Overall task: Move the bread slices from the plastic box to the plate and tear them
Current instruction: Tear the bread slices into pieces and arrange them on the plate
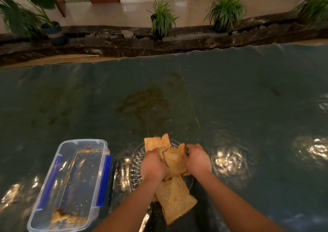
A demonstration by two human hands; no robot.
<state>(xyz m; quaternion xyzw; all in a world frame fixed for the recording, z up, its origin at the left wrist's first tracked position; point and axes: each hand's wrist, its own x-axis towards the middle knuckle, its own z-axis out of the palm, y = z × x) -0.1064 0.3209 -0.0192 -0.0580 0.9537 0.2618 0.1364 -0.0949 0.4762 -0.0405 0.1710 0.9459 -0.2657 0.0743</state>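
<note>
A clear glass plate sits near the front edge of the table, mostly covered by brown bread slices. My left hand and my right hand both grip one bread slice held above the plate, one hand on each side of it. Another slice lies at the plate's far edge, and a third slice hangs over its near edge. The clear plastic box with blue clips stands to the left of the plate, holding only a few bread scraps at its near end.
A dark green glossy cover spreads over the table, with a brown stain beyond the plate. Crumbs lie around the plate. Past the far table edge are a dark stone ledge and potted plants.
</note>
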